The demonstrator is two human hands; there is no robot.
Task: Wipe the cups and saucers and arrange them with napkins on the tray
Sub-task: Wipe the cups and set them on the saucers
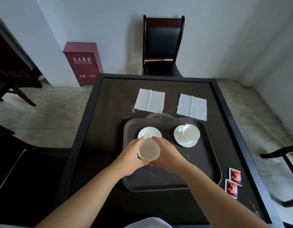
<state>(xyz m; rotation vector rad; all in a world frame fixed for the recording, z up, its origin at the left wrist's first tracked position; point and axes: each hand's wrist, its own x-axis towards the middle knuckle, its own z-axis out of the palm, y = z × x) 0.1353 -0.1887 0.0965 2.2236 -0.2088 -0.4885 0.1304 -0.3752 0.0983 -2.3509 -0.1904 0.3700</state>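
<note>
Fingers of both hands wrap a small white ceramic cup (149, 151): left hand (131, 155) on its left side, right hand (167, 154) on its right, holding it above the dark brown plastic tray (206, 165), in front of a bare white saucer (149, 132). Right of it, a second white cup (191, 132) sits on its saucer (183, 140). Beyond the tray, two white paper napkins (149, 100) lie flat on the dark table (99, 129).

A dark square table (96, 129) with a raised black rim carries a dark tray (206, 162) near its middle. Beyond the tray, two white napkins (149, 100) (191, 106) lie flat side by side, well apart from each other. A round dark disc (159, 115) shows at the tray's far edge. Right of the tray, two red packets (235, 176) (231, 188) lie just beside one another.
</note>
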